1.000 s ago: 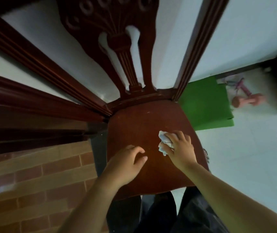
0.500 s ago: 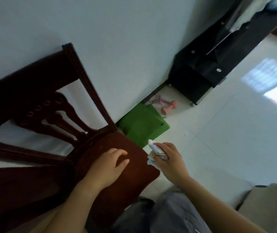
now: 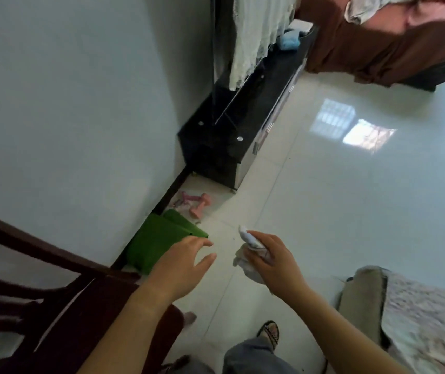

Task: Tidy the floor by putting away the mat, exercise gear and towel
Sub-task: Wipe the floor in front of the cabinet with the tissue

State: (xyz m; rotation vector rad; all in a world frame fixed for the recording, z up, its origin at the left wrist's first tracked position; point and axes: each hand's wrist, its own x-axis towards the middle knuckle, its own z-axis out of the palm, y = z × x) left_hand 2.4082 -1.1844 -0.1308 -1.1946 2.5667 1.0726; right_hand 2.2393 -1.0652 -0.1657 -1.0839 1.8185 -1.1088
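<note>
My right hand (image 3: 275, 261) is shut on a small crumpled white towel (image 3: 251, 249), held in the air over the tiled floor. My left hand (image 3: 182, 263) hangs open beside it, fingers spread, holding nothing. Just beyond the left hand a folded green mat (image 3: 156, 242) lies on the floor against the wall. Behind the mat, pink dumbbells (image 3: 198, 203) lie on the floor near the wall, beside a small pinkish item I cannot make out.
A dark wooden chair (image 3: 62, 314) stands at my lower left by the wall. A black low cabinet (image 3: 232, 136) runs along the wall past the dumbbells. A brown sofa (image 3: 372, 47) sits far back. A cushioned seat with patterned cover (image 3: 410, 314) is at right.
The view swung from the chair seat to the room. Both hands left the chair seat and now hover over the floor, the right still gripping the towel.
</note>
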